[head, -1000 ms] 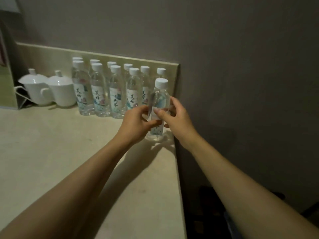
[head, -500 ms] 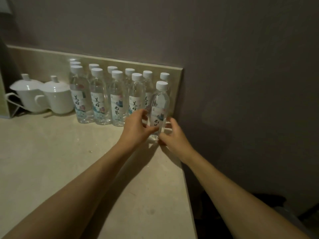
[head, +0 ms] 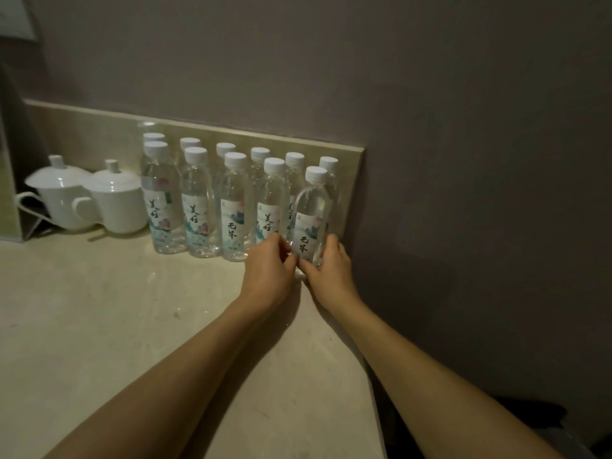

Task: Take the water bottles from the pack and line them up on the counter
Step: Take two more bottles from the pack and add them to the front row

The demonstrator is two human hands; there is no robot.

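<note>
Several clear water bottles [head: 198, 210] with white caps and printed labels stand in two rows against the low backsplash. The rightmost front bottle [head: 311, 210] stands upright on the beige counter [head: 99, 326], at the right end of the front row. My left hand [head: 270, 271] touches its lower left side and my right hand [head: 331, 270] wraps its lower right side, so both hands hold its base. The pack is not in view.
Two white lidded cups [head: 63, 197] stand left of the bottles by a wire stand. The counter's right edge [head: 374, 376] drops off close to the grey wall, just right of the held bottle. The backsplash [head: 351, 180] ends behind the last bottle.
The held bottle has moved back and down into line with the front row, and my hands slid down from its middle to its base.
</note>
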